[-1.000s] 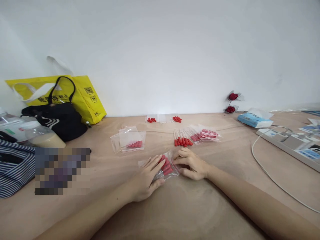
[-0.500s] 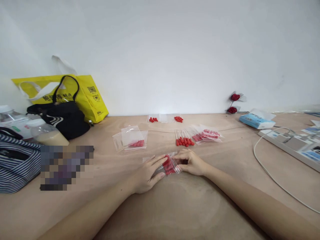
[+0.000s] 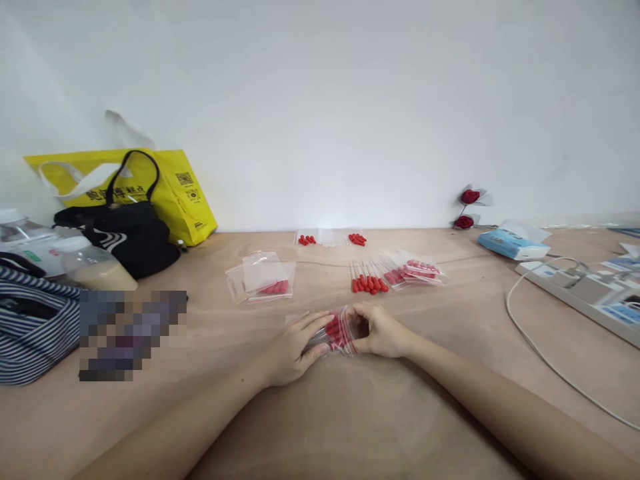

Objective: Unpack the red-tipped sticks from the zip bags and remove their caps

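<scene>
A clear zip bag (image 3: 346, 337) lies on the table before me, with several red-handled thin metal tools inside; their exact kind is too small to tell. From the left, my left hand (image 3: 290, 350) is closed around the bag, its fingers over the metal shafts and the thumb below. My right hand (image 3: 385, 331) grips the bag's end by the red handles, thumb and fingers curled. Just beyond my right hand, loose red-handled tools (image 3: 369, 285) lie in a cluster. Beside them is a pile of filled zip bags (image 3: 420, 270). More zip bags (image 3: 263, 268) are stacked at the left.
Two small groups of red pieces (image 3: 357, 239) lie on plastic by the wall. On the left are a yellow bag (image 3: 195, 207), a black bag (image 3: 135, 240), bottles and a striped bag (image 3: 37, 333). A tissue pack (image 3: 513, 243), power strip (image 3: 595, 300) and cable occupy the right.
My right hand has shifted slightly, opening its curl more over the bag's end and lowering the thumb. My left hand stays in place on the bag.
</scene>
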`<action>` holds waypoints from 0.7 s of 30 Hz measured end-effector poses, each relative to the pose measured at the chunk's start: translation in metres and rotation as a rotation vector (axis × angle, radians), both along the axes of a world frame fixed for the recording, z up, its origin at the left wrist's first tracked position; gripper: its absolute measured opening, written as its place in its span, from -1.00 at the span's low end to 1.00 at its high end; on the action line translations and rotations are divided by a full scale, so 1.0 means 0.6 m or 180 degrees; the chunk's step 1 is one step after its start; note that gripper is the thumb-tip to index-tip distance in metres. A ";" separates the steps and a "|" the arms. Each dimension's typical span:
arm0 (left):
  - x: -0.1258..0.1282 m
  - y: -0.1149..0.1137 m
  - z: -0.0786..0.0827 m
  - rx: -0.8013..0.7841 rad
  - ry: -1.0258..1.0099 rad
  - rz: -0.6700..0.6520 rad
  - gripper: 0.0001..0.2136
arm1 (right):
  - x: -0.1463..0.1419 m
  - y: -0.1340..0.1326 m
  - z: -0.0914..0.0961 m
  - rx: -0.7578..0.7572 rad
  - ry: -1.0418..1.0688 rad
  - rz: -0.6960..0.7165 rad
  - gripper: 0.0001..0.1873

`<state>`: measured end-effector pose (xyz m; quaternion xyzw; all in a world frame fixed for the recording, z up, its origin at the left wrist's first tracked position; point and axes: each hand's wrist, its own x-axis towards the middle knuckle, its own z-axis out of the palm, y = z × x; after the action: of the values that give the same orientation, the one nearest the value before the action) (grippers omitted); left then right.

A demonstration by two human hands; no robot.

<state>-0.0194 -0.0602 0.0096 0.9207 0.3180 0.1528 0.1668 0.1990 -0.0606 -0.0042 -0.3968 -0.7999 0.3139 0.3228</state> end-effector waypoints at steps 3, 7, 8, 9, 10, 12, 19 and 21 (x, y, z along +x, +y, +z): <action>0.000 -0.001 0.002 -0.0033 0.0005 -0.0025 -0.59 | -0.005 0.000 0.005 0.0076 -0.0058 0.0060 -0.70; -0.001 -0.001 0.004 -0.0122 -0.0008 -0.0067 -0.57 | -0.010 -0.005 0.016 0.0151 -0.0121 0.0143 -0.76; -0.002 -0.001 0.003 -0.0143 -0.0017 -0.0059 -0.57 | -0.011 -0.006 0.016 0.0043 -0.0066 0.0186 -0.78; -0.003 0.000 0.002 -0.0168 -0.0017 -0.0043 -0.57 | -0.011 -0.007 0.016 -0.0109 0.0014 0.0229 -0.80; -0.005 0.001 0.001 -0.0193 -0.0008 -0.0028 -0.57 | -0.012 -0.008 0.015 -0.0280 0.0114 0.0269 -0.82; -0.007 0.002 -0.001 -0.0228 0.0011 -0.0026 -0.58 | -0.013 -0.007 0.010 -0.0593 0.0318 0.0343 -0.82; -0.010 0.000 0.004 -0.0206 0.0005 -0.0005 -0.60 | 0.009 0.004 0.002 -0.1323 0.1108 0.0264 -0.77; -0.011 -0.001 0.006 -0.0217 0.0014 0.0022 -0.59 | 0.024 0.006 0.007 -0.1710 0.1233 0.0045 -0.73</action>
<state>-0.0262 -0.0606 0.0134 0.9137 0.3266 0.1404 0.1969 0.2132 -0.0573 0.0001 -0.3951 -0.6150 0.5856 0.3505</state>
